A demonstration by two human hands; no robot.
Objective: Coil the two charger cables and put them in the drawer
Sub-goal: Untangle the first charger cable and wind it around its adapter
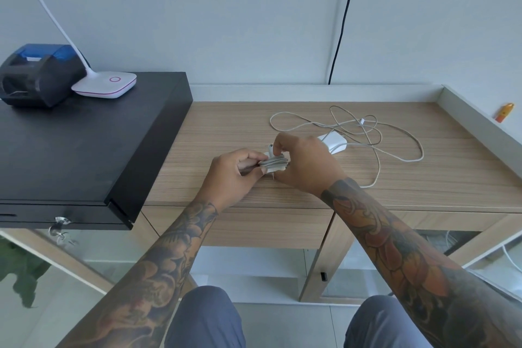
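Over the middle of the wooden desk (214,133), my left hand (234,175) grips a coiled white charger cable (273,162) wound around its white adapter. My right hand (306,162) pinches the cable's free end just above the bundle. A second white charger (333,142) lies behind my right hand, and its cable (395,147) sprawls in loose loops toward the right. The drawer front (268,227) under the desk edge is closed.
A black cash drawer box (84,144) with a key in its lock sits at the left, carrying a black and blue receipt printer (39,73) and a white lamp base (106,85). A raised ledge (474,118) borders the desk at the right. A black cord (343,22) hangs down the wall.
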